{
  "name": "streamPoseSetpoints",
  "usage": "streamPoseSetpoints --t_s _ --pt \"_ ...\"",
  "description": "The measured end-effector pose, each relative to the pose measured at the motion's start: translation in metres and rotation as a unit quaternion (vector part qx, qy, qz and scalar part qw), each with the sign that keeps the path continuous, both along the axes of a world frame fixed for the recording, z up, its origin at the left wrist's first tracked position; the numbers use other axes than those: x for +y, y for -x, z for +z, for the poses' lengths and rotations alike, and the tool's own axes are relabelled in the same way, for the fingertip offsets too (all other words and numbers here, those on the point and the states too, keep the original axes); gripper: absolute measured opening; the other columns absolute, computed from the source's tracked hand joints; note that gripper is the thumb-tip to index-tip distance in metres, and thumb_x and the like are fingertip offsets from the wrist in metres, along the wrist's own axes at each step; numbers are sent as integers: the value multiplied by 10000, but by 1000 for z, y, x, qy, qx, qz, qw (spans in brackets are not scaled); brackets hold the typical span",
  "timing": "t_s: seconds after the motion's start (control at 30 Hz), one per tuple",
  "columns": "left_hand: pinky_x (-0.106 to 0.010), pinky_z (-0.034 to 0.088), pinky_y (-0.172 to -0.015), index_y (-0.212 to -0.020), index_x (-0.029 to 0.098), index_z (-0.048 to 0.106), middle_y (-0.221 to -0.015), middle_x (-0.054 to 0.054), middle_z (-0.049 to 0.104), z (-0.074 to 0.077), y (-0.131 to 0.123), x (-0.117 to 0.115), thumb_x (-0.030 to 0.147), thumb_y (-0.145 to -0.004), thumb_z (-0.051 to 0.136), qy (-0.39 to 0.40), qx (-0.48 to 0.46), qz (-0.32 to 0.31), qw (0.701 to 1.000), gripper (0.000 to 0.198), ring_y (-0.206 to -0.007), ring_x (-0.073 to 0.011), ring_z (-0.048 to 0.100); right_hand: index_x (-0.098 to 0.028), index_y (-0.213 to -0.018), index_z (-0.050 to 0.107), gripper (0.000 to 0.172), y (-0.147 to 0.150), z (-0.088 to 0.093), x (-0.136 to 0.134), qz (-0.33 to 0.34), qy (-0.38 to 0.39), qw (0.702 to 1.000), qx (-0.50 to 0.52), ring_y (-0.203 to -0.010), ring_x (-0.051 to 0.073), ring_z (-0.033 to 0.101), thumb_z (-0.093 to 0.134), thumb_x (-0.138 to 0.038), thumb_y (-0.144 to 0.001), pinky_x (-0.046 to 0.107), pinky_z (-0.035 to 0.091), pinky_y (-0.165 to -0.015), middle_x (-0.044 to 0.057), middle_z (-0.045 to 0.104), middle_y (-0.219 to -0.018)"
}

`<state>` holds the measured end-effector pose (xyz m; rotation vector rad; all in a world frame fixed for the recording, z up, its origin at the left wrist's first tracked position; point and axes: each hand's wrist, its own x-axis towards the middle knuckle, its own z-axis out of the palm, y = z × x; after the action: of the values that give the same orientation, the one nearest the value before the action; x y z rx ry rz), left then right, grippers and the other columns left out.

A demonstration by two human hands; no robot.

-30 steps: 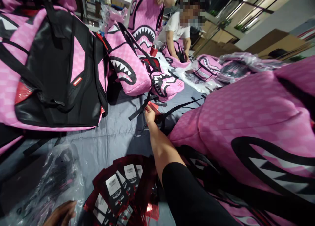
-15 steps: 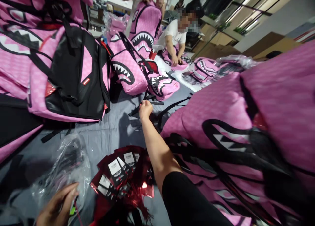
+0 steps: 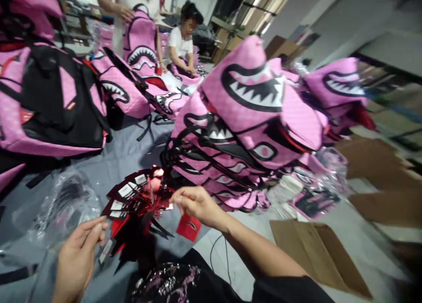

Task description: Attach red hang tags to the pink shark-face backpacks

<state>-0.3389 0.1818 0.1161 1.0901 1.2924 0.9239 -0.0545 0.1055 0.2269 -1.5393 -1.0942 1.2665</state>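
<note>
My right hand (image 3: 194,206) is closed in a pinch beside a fanned pile of dark red hang tags (image 3: 127,189) with white barcode labels and red cords. A red hang tag (image 3: 188,227) with a small mouth print dangles just below that hand; its cord is too fine to make out. My left hand (image 3: 79,254) is at the lower left, thumb and fingers pressed together. Right by its fingertips a tag with a pale label (image 3: 107,251) shows, but what they pinch is unclear. A crumpled clear plastic bag (image 3: 66,202) lies behind the left hand.
Pink shark-mouth backpacks are stacked on the right (image 3: 211,162). A black-and-pink backpack (image 3: 62,100) stands at left. Two people (image 3: 183,43) handle backpacks at the back. Flattened cardboard (image 3: 319,254) lies on the floor at right, near a thin cable (image 3: 214,246).
My right hand has drawn back from near the far backpacks to the tag pile, and a red tag now hangs beneath it. My view has swung right. My left hand stays low at left.
</note>
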Motion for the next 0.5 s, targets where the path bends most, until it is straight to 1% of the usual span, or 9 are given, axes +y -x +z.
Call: streamPoseSetpoints --t_s 0.07,0.1,0.2,0.3,0.37,0.4,0.43,0.47,0.5 --pt "-191 455 -491 -925 134 662 -791 -52 700 9 -32 -13 519 -659 769 40 -40 -90 994 480 -571 -95 543 -152 -806 670 368 -3 -15 -36 3 66 996 61 -448 63 369 635 -518 -825 218 275 -465 -38 531 -532" --pt "-192 435 -479 -926 129 662 -788 -58 698 14 -50 -22 524 -684 750 39 -37 -142 988 471 -556 -92 526 -151 -807 663 400 -5 -24 -50 0 85 992 88 -432 57 354 645 -551 -807 213 256 -449 -43 528 -522" --pt "-216 449 -559 -1052 118 649 -717 -33 652 22 -110 -61 520 -817 619 -11 -26 -287 958 467 -587 -103 530 -153 -818 643 469 -17 -42 -82 -10 104 983 149 -386 43 314 662 -618 -762 201 216 -404 -54 535 -511" --pt "-238 468 -661 -1294 123 553 -682 6 588 18 -164 -105 460 -889 531 -38 -11 -380 924 528 -655 -119 562 -149 -758 619 486 -46 -47 -111 -5 87 980 177 -368 37 324 682 -631 -739 191 223 -385 -55 528 -499" --pt "-248 472 -679 -1330 141 535 -730 -4 606 12 -195 -131 418 -892 518 -42 1 -424 905 518 -671 -125 566 -143 -719 612 486 -74 -47 -132 15 72 977 198 -354 36 321 685 -623 -742 190 219 -373 -61 501 -472" --pt "-252 470 -683 -1278 149 578 -754 -13 622 10 -209 -143 395 -886 516 -53 10 -438 897 466 -681 -131 567 -139 -716 617 481 -88 -47 -142 25 68 976 206 -352 35 319 690 -613 -743 189 216 -371 -62 496 -465" --pt "-253 464 -683 -1172 153 637 -761 -19 633 9 -223 -154 373 -878 513 -69 23 -446 892 388 -688 -137 564 -134 -726 625 473 -102 -48 -153 32 64 974 215 -353 34 317 696 -602 -743 187 212 -370 -61 501 -466" --pt "-250 452 -672 -1025 151 678 -745 -23 636 8 -237 -165 359 -871 506 -85 39 -450 888 311 -680 -140 556 -132 -736 629 466 -115 -49 -163 34 62 972 224 -355 31 315 704 -592 -740 184 207 -369 -59 514 -474" --pt "-245 436 -651 -875 148 678 -709 -23 629 8 -250 -175 356 -865 499 -96 56 -450 886 274 -660 -139 544 -133 -734 622 463 -128 -51 -172 30 59 969 237 -357 28 311 713 -587 -735 180 202 -369 -56 526 -483"
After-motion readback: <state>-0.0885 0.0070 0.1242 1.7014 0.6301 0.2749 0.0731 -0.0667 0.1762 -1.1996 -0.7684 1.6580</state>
